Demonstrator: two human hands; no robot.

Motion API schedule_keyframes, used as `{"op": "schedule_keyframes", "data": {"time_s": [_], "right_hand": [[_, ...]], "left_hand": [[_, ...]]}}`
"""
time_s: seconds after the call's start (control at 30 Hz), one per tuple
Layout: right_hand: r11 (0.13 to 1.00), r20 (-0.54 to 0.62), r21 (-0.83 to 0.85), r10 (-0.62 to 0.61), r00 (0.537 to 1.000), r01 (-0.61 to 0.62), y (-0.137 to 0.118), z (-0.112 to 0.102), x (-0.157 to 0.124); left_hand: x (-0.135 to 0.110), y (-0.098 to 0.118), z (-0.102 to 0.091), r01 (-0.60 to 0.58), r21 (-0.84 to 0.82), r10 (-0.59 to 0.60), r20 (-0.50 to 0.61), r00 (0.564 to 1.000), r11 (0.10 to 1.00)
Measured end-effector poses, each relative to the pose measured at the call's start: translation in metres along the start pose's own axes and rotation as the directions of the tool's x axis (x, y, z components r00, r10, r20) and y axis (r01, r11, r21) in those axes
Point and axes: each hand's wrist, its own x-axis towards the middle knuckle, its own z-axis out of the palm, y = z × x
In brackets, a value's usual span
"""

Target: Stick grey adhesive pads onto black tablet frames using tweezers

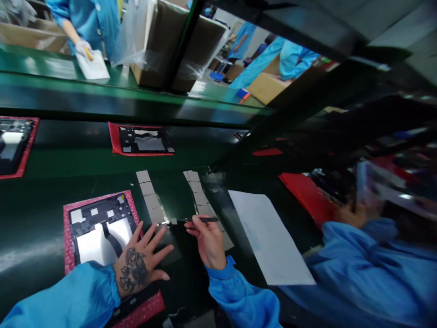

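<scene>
Dim, blurred right edge.

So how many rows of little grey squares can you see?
2. The left row lies just beyond the left hand; the right row runs behind the right hand, which hides part of it. More squares could be hidden there.

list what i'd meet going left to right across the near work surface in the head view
Rectangular black device panel on pink bubble wrap → left column of grey square pads → wearer's right hand holding a slim black tool → white paper sheet → flat red sheeting.
</scene>
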Motion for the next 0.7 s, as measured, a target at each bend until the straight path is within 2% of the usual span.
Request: {"op": "schedule_keyframes", "data": {"time_s": [0.1, 0.2, 0.3, 0.37, 0.43, 0.53, 0.7], "right_hand": [[0.999, 0.084, 0.005, 0.035, 0.996, -0.036, -0.01, 0.034, 0.004], [0.996, 0.226, -0.017, 0.094, 0.97, -0.093, -0.008, 0.078, -0.003], [0.985, 0.337, -0.056, 0.175, 0.925, -0.166, 0.006, 0.116, -0.012], [0.98, 0.377, -0.084, 0.199, 0.905, -0.18, 0.016, 0.132, -0.016], [0.979, 0.399, -0.107, 0.2, 0.895, -0.171, 0.026, 0.14, -0.016], [0.979, 0.391, -0.127, 0.197, 0.899, -0.159, 0.034, 0.14, -0.015], [0.973, 0.361, -0.155, 0.214, 0.907, -0.168, 0.038, 0.135, -0.015]], "left_hand": [[-0.012, -0.001, -0.023, 0.065, 0.031, -0.062, -0.087, 0.994, 0.997], [-0.038, -0.009, -0.039, 0.196, 0.049, -0.182, -0.214, 0.96, 0.979], [-0.065, -0.024, -0.038, 0.252, 0.088, -0.217, -0.291, 0.932, 0.964], [-0.076, -0.034, -0.031, 0.253, 0.096, -0.214, -0.304, 0.928, 0.963], [-0.08, -0.04, -0.022, 0.258, 0.082, -0.219, -0.324, 0.92, 0.963], [-0.078, -0.042, -0.013, 0.271, 0.067, -0.233, -0.341, 0.911, 0.96], [-0.075, -0.039, -0.015, 0.291, 0.059, -0.261, -0.298, 0.918, 0.955]]}}
